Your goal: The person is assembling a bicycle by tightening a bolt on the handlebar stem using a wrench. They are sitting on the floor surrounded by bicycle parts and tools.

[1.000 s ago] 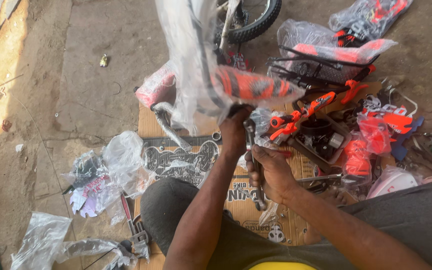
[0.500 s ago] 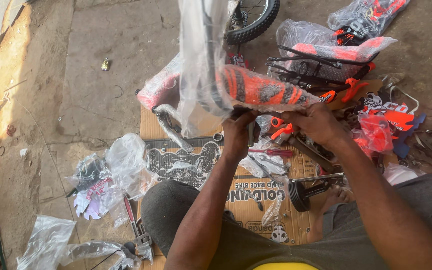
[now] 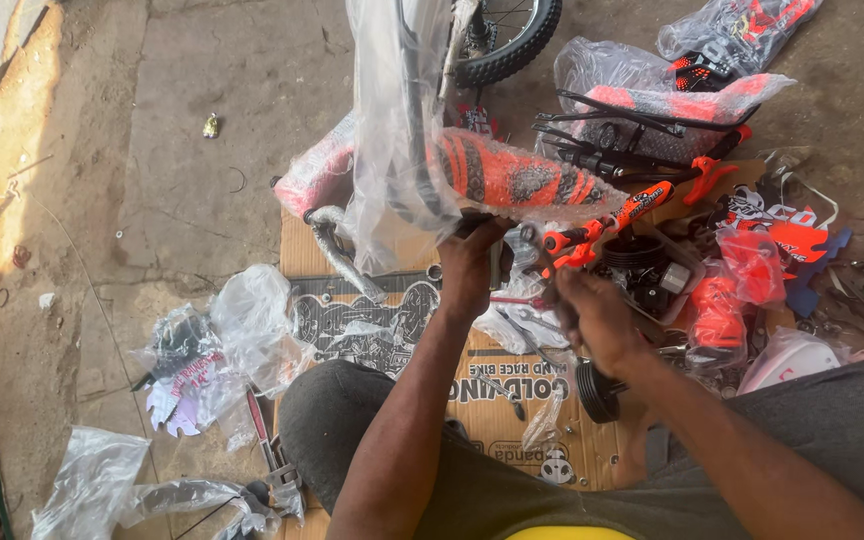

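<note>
Concrete floor (image 3: 202, 180), cracked and dusty, fills the upper and left parts of the view and bears a flattened cardboard sheet (image 3: 512, 400) at centre. Upright over that sheet, near top centre, stands a bicycle frame (image 3: 512, 180) with orange and black markings, wrapped in clear plastic film (image 3: 382, 150); a black knobby tyre (image 3: 512, 40) shows just behind it at the top edge. To the right lies a heap of bagged orange and black bicycle parts (image 3: 712, 110), touching one another. Loose clear plastic bags (image 3: 242, 330) lie crumpled to the left of the sheet, well apart from the frame. Both forearms rise from the lower edge over grey-trousered knees. The left hand (image 3: 472, 265) is closed around the underside of the frame, its fingers hidden behind the hand. The right hand (image 3: 597, 320) sits just right of it, below the frame, its fingers curled inward; whether they grip anything cannot be told, since motion blur covers them. A small black ribbed wheel (image 3: 597, 390) rests on the sheet just below the right wrist. A scrap of litter (image 3: 211, 125) lies alone on the floor at upper left.
</note>
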{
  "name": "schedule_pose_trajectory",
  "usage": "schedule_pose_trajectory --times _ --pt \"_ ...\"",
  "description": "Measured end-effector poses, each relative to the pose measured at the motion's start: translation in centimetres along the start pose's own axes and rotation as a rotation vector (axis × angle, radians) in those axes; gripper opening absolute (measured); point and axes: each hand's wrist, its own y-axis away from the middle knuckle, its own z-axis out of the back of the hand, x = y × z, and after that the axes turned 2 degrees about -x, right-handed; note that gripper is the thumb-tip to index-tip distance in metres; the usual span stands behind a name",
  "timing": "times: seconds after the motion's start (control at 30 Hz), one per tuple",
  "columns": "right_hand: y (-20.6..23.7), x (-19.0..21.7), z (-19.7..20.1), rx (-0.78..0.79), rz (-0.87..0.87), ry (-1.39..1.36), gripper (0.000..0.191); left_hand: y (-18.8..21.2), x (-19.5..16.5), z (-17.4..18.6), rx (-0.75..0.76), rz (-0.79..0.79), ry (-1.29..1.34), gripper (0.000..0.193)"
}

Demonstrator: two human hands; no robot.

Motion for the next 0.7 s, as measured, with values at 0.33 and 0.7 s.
schedule_pose_trajectory --times 0.33,0.7 --pt "-1.3 7.4 -0.8 0.050 -0.115 0.196 0.024 0.3 0.4 -0.2 -0.014 0.075 -0.044 0.018" --pt "-0.4 3.3 -0.1 0.006 -0.030 0.011 0.043 0.1 0.7 0.5 0.024 -0.008 -0.002 0.017"
